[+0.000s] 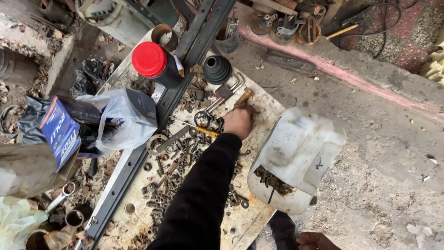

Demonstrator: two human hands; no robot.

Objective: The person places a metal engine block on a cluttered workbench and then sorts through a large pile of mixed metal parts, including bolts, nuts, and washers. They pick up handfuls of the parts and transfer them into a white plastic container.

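Rusty bolts (173, 169) are being reached over by the left hand (239, 121), closed on a wooden-handled tool (243, 97).

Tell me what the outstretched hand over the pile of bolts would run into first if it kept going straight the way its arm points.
Most likely the wooden tool handle right at the fingertips of the left hand, which seems to touch it already. Beyond that lie the hex keys and the black rubber boot. Depth is hard to judge.
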